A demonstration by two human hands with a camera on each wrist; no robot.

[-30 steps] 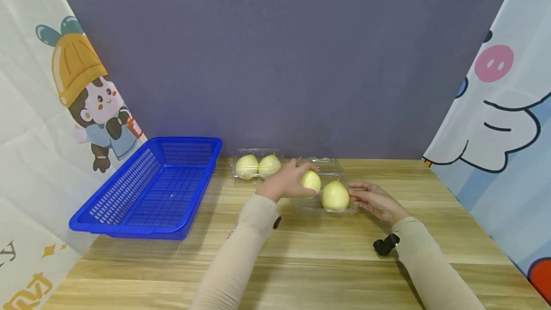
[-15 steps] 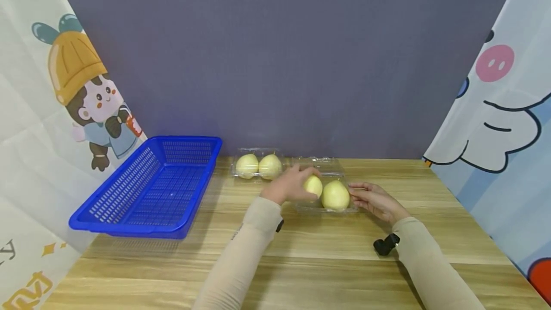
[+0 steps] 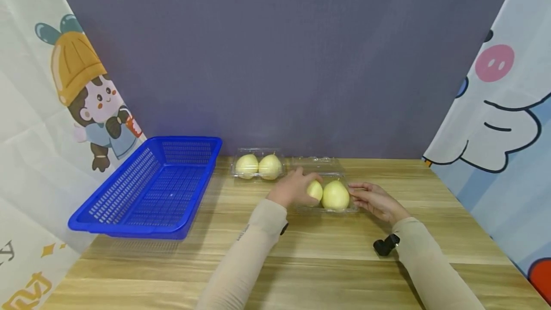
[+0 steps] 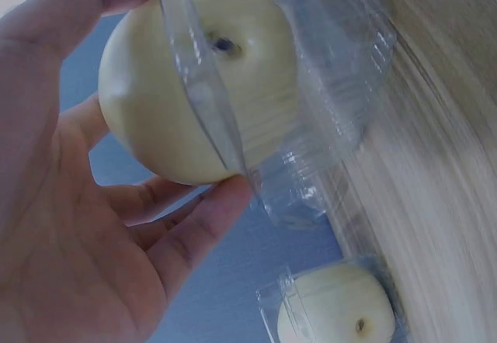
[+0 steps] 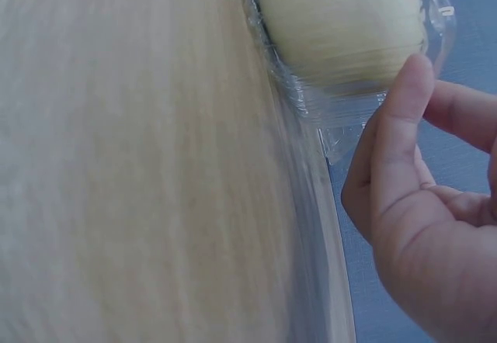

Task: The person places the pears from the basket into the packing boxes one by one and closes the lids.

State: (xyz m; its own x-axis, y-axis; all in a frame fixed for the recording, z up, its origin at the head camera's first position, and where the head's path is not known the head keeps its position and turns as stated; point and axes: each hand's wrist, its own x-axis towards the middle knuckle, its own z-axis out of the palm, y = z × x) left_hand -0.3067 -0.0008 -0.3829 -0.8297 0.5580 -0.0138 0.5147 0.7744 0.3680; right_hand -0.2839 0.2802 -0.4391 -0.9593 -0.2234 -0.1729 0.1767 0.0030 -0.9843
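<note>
My left hand [image 3: 292, 189] grips a pale yellow pear [image 3: 315, 190] down in the left side of a clear plastic clamshell box [image 3: 350, 208], whose lid [image 3: 318, 165] lies folded back. In the left wrist view the pear [image 4: 144, 87] is partly behind the box wall [image 4: 206, 87], with fingers and thumb around it. A second pear [image 3: 336, 196] sits in the right side of the box. At the right end, my right hand [image 3: 374, 200] pinches the rim; the right wrist view has its thumb [image 5: 404, 95] against the plastic beside that pear [image 5: 342, 25].
Behind and left of the hands stands another clear clamshell [image 3: 236, 174] with two pears [image 3: 247, 166] inside. A blue mesh basket [image 3: 189, 204] rests at the left of the wooden table [image 3: 327, 271]. A grey backdrop [image 3: 275, 61] rises along the table's far edge.
My left hand has moved right and down, bringing its pear into the left side of the box beside the other pear. The right hand has stayed at the box's right end.
</note>
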